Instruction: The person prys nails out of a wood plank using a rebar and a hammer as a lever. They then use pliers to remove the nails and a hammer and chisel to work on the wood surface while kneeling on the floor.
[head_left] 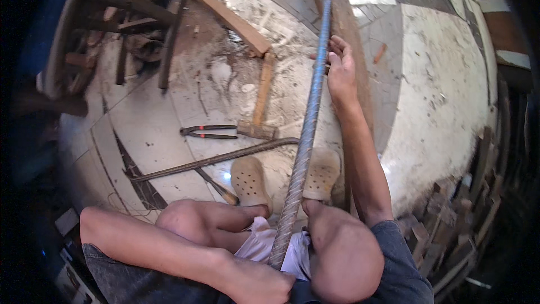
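Note:
A long ribbed steel bar [304, 155] slants from my lap up toward the far end of a wooden beam [363, 87]. My left hand [261, 284] is closed around its near end, low at my lap; the fingers are partly hidden. Beside the bar's far part, my right hand [341, 70] has its fingers extended and apart, with some fingertips behind the bar; whether they touch it I cannot tell. On the floor left of the bar lie a second ribbed bar with a bent end [216, 160], black pincers [208, 132] and a wooden-handled hammer [261, 98].
My feet, in beige clogs [247, 183], stand on either side of the bar. A wooden-handled tool [222, 190] lies near the left clog. Farther off are a wood strip [233, 22] and a dark wooden frame [169, 39]. Wood offcuts [439, 222] are piled at right.

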